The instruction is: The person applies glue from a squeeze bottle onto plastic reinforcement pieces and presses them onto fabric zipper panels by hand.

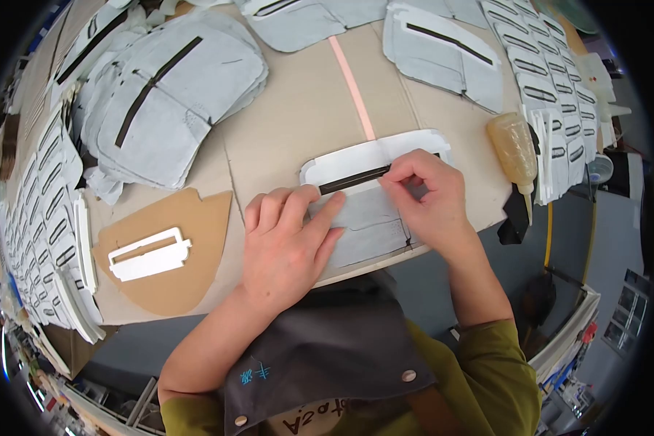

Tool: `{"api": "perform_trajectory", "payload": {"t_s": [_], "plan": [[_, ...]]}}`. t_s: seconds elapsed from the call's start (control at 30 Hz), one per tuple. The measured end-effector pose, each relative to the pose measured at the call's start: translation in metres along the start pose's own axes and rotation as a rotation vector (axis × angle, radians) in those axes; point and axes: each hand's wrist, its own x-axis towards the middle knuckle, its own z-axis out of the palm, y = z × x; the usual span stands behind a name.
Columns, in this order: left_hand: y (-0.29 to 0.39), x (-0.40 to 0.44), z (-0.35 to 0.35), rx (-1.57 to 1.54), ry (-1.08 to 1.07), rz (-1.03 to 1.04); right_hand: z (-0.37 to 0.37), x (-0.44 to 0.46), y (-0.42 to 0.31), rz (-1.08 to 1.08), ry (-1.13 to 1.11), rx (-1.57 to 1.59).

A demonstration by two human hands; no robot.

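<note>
A grey panel (363, 225) lies at the table's front edge, with a white strip (341, 166) along its far side and a narrow black-edged slot (356, 179) between them. My left hand (287, 240) rests flat on the panel's left part, fingers spread, the fingertips at the slot's near edge. At the slot's right part, my right hand (425, 192) is closed in a pinch of thumb and index finger. Whatever sits between those fingertips is hidden. A pink strip (352, 87) on the table runs away from the panel's far edge.
Left of my hands, a white slotted frame (149, 256) lies on a brown template (160, 291). Stacked grey panels (174, 94) stand behind it. A glue bottle (512, 149) is at the right edge. Rows of slotted white pieces (538, 94) line both sides.
</note>
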Motion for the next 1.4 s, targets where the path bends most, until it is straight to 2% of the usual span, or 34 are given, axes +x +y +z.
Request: {"api": "perform_trajectory", "payload": {"t_s": [0.67, 0.87, 0.97, 1.03, 1.13, 1.4], "plan": [[-0.007, -0.009, -0.005, -0.036, 0.105, -0.029, 0.001, -0.002, 0.004, 0.005, 0.008, 0.039], [-0.007, -0.009, -0.005, -0.059, 0.093, -0.039, -0.002, 0.019, -0.018, 0.007, -0.119, -0.063], [-0.008, -0.010, -0.005, -0.055, 0.096, -0.037, 0.017, 0.036, -0.024, -0.109, -0.242, -0.029], [-0.006, -0.010, -0.005, -0.047, 0.099, -0.042, 0.032, 0.043, -0.018, -0.342, -0.235, -0.052], [-0.007, -0.010, -0.005, -0.036, 0.082, -0.047, 0.042, 0.046, -0.017, -0.413, -0.194, -0.097], [-0.008, -0.012, -0.002, -0.011, 0.076, -0.027, 0.045, 0.047, -0.007, -0.396, -0.098, -0.057]]}}
